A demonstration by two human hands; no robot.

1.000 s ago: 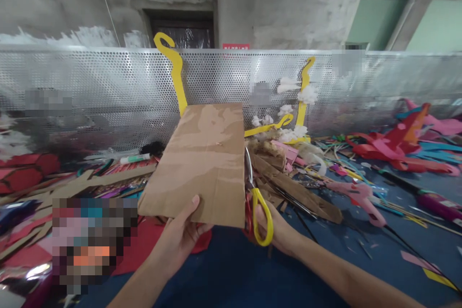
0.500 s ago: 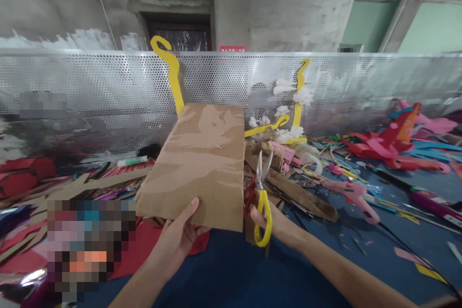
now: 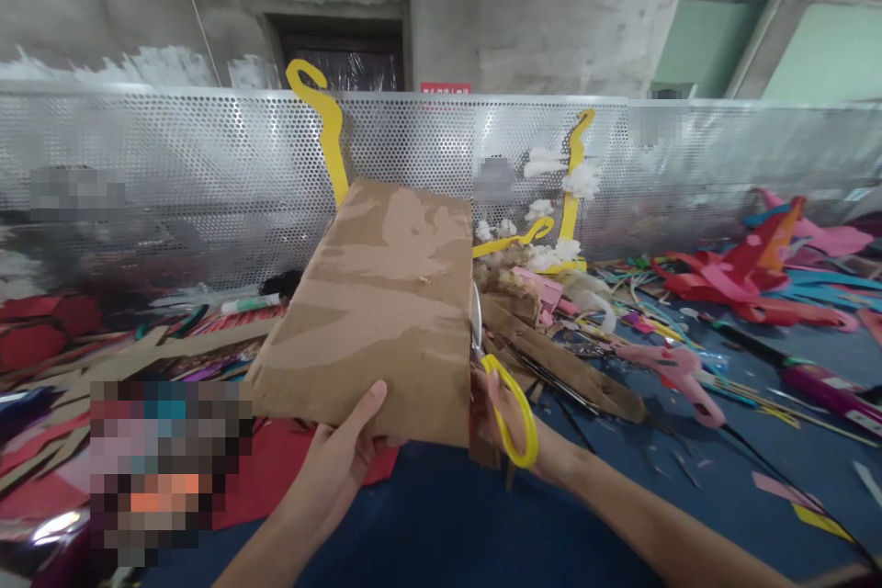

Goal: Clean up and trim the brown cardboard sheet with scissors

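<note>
A brown cardboard sheet with worn, paler patches is held up in front of me, tilted. My left hand grips its lower edge, thumb on the face and fingers underneath. At the right edge, my right hand holds scissors with a yellow handle loop showing. Part of the metal blades shows along the cardboard's right edge; the rest is hidden behind the sheet. Some fingers of my right hand are also behind it.
Behind the blue table runs a perforated metal panel with yellow hooked strips against it. To the right lie a pink glue gun and red craft pieces. Red sheets and cardboard strips are at left.
The scissors have turned so their blades, apart and in plain sight before, now lie against and partly behind the cardboard's right edge. The cardboard has tilted slightly and shifted a little.
</note>
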